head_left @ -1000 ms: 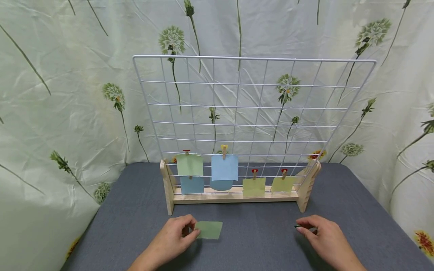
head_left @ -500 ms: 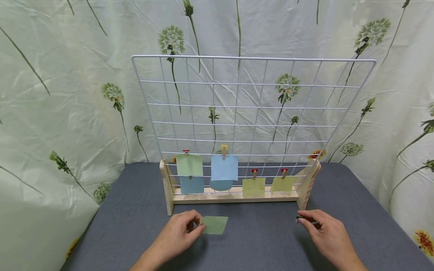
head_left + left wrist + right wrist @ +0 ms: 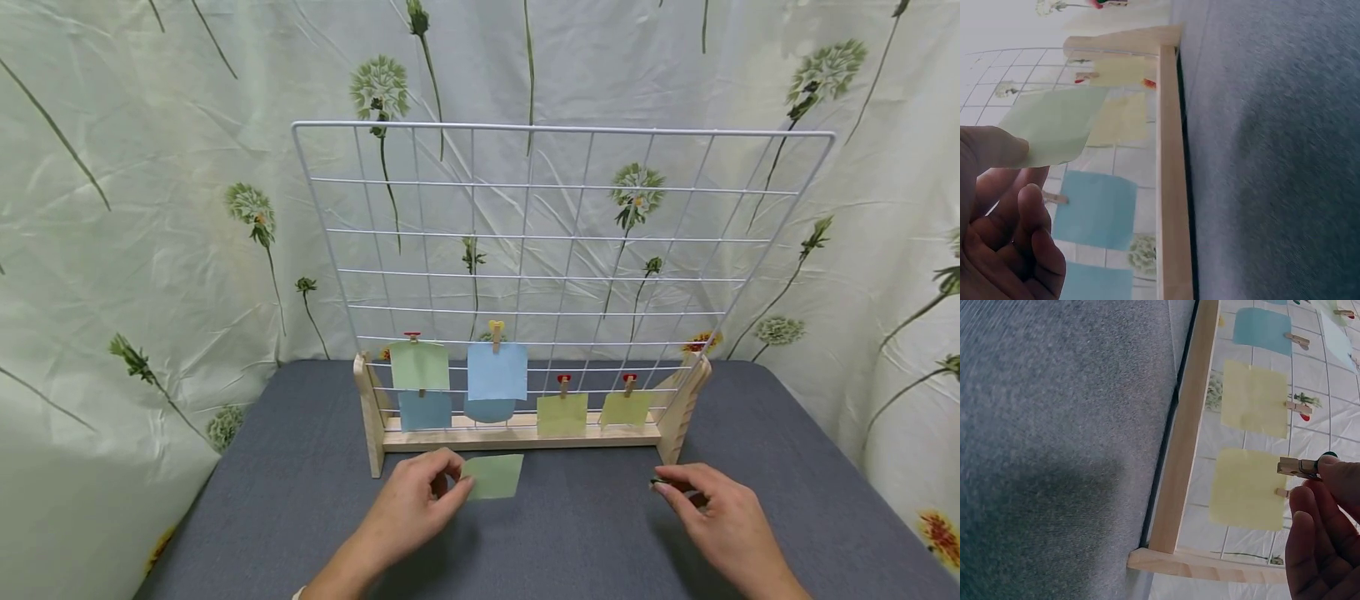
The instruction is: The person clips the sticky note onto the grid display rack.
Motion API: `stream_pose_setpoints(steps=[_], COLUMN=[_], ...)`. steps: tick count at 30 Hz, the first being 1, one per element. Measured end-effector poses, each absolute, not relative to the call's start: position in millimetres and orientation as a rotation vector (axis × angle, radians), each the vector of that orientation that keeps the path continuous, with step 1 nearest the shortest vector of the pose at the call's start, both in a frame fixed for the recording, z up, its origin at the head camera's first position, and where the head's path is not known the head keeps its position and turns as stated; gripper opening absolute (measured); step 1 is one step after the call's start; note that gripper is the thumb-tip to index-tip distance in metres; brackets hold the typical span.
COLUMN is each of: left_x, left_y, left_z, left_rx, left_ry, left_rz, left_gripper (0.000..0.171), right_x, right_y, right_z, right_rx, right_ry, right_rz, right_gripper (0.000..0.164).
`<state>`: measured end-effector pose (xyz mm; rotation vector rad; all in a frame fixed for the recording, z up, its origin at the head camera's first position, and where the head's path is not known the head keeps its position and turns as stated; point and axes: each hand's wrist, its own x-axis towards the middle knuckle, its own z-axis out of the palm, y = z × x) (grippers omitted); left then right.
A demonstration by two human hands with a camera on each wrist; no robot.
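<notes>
Between thumb and fingers, my left hand [image 3: 420,500] pinches a green paper note [image 3: 495,477] by its left edge, held in front of the rack's base. In the left wrist view the note [image 3: 1054,125] hides part of the grid behind it. My right hand [image 3: 712,508] pinches a small wooden clothespin [image 3: 1297,467] with a dark green end, in front of the rack's right foot. Facing both hands is a white wire grid [image 3: 555,237] in a wooden stand [image 3: 480,439]. Clipped low on it are a pale green note [image 3: 420,367], blue notes [image 3: 497,372] and yellow notes [image 3: 561,415].
A red-topped clothespin [image 3: 564,383] holds one yellow note, and a yellow-topped clothespin [image 3: 496,336] holds the upper blue one. The stand sits on a table with a dark grey cloth [image 3: 300,442]. A floral curtain [image 3: 187,275] hangs behind and at both sides.
My left hand has moved forward and to the right with the green note, towards the rack. My right hand has risen slightly, still pinching the clothespin.
</notes>
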<state>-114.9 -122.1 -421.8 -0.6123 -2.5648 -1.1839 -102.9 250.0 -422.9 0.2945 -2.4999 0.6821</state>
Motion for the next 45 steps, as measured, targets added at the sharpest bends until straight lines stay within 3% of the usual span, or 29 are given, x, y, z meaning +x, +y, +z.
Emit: stream_pose_setpoints(steps=[14, 25, 45], left_x=[-121.4, -125.2, -133.3], left_y=[-110.2, -103.3, -87.2], left_z=[-408.9, -397.7, -388.5], left_rx=[-0.607, -0.600, -0.599], left_ry=[-2.566, -2.569, -2.531], left_rz=[-1.230, -1.216, -1.283], left_gripper=[0.017, 0.015, 0.010], right_x=[-108.9, -108.6, -119.5], right_y=[249.7, 236.4, 216.6], right_z=[-414.0, -396.5, -379.5], right_rx=[0.480, 0.350, 0.347], right_ry=[-2.262, -2.325, -2.288], right_rz=[0.720, 0.683, 0.756], right_gripper=[0.039, 0.030, 0.027])
